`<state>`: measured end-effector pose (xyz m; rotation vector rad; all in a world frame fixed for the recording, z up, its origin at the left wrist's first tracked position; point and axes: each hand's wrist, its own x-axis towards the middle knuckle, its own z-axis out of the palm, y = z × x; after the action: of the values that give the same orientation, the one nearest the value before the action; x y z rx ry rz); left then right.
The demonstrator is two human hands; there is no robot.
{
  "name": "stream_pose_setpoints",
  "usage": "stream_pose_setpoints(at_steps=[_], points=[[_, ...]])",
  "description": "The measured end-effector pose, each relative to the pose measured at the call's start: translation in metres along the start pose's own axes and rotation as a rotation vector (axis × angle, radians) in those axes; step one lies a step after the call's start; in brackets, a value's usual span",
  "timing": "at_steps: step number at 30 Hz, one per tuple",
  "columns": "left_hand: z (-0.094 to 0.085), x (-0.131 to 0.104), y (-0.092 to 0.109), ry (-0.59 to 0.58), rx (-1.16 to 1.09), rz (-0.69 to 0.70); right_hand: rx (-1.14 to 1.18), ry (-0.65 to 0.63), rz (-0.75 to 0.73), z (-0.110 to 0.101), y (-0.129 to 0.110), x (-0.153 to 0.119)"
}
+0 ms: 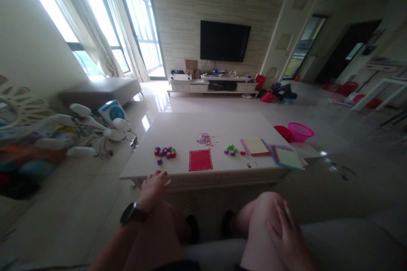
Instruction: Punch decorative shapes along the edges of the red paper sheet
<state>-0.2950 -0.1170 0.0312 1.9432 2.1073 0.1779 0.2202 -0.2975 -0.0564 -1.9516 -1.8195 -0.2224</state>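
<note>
My left hand [155, 188], with a dark watch [133, 214] on the wrist, hovers over or rests by my left knee near the table's front edge, fingers apart and holding nothing. Flat on my right knee lies my right hand [284, 228], its fingers spread. On the white table [178, 125] is a red square sheet [200, 160] with a dotted light border. Left of it sit several small purple and red cube-like pieces [165, 152]. Green and purple pieces [231, 149] stand to its right. Behind it is a scatter of tiny red and bluish bits [207, 139].
At the table's right lie a stack of pale yellow sheets [256, 146] and blue-edged light green sheets [288, 156]. Beyond them stands a pink basket [300, 131] beside a red one [282, 132]. White lamp-like parts [114, 134] are on the left. A TV [225, 41] hangs ahead.
</note>
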Motion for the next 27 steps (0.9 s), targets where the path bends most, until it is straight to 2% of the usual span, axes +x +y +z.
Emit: stream_pose_setpoints(at_steps=[2, 5, 8, 10, 12, 16, 19, 23, 27], points=[[0.007, -0.046, -0.008, -0.034, 0.059, -0.068, 0.000, -0.026, 0.029, 0.009, -0.002, -0.009], [0.018, -0.096, -0.014, 0.089, 0.024, -0.068, -0.122, -0.048, 0.093, 0.013, -0.029, -0.015], [0.025, -0.123, -0.011, 0.200, 0.061, -0.273, -0.250, -0.061, 0.165, 0.003, -0.062, -0.005], [0.029, -0.133, -0.009, 0.236, 0.117, -0.400, -0.303, -0.048, 0.207, -0.005, -0.073, 0.003], [0.033, -0.140, -0.010, 0.245, 0.185, -0.442, -0.333, -0.039, 0.218, -0.009, -0.072, 0.007], [0.039, -0.144, -0.009, 0.219, 0.256, -0.385, -0.335, -0.026, 0.183, -0.008, -0.050, -0.001], [0.042, -0.136, 0.005, 0.227, 0.301, -0.321, -0.334, -0.046, 0.170, -0.004, -0.038, -0.007], [0.044, -0.122, 0.034, 0.288, 0.382, -0.280, -0.362, -0.044, 0.170, 0.000, -0.038, -0.005], [0.042, -0.115, 0.041, 0.259, 0.393, -0.277, -0.354, 0.004, 0.174, -0.004, -0.044, -0.004]])
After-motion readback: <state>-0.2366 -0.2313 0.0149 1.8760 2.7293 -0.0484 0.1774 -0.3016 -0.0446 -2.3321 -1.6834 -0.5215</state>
